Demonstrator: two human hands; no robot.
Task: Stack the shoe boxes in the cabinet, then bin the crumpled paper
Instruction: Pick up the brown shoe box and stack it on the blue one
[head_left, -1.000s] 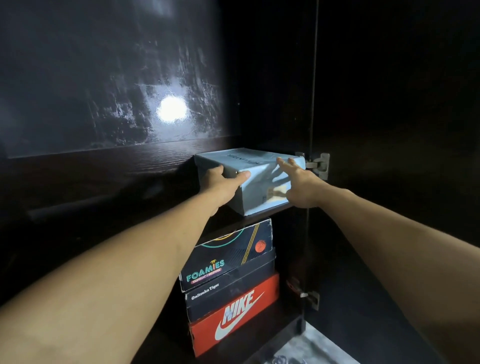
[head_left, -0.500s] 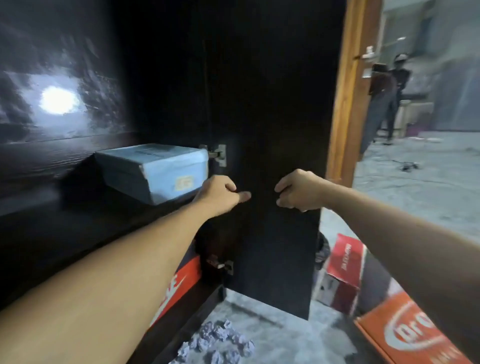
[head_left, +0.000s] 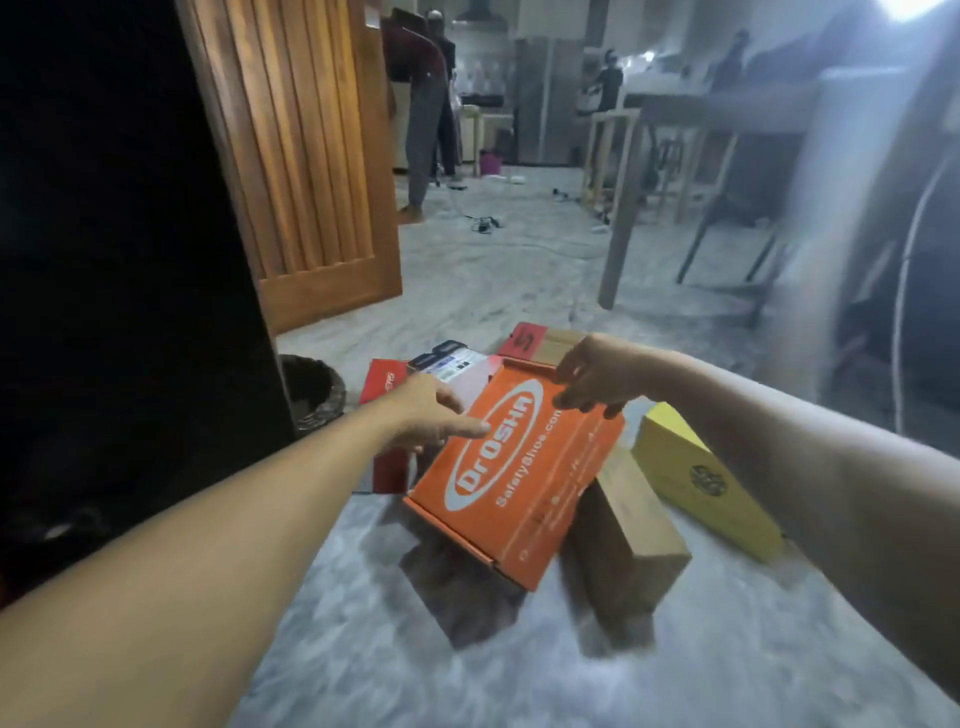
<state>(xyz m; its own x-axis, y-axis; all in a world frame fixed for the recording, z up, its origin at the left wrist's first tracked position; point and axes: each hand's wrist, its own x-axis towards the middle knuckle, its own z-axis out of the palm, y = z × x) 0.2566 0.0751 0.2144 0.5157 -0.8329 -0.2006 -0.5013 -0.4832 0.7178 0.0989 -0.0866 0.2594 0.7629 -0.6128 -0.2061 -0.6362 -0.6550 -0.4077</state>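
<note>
Hands spread and holding nothing, your left hand (head_left: 434, 413) at nine o'clock and right hand (head_left: 597, 376) at twelve o'clock of the orange shoe box (head_left: 519, 467) topping the floor pile, apparently to lift it, wicker bin (head_left: 311, 389) beyond.

Dr.Osha box (head_left: 519, 475) mid-floor, atop other boxes. Left hand (head_left: 423, 413) at its left edge, right hand (head_left: 592, 376) at its far edge. Two boxes (head_left: 631, 535) right of it. Basket (head_left: 311, 389) left, beside cabinet (head_left: 119, 291). Door (head_left: 306, 150) far left.
</note>
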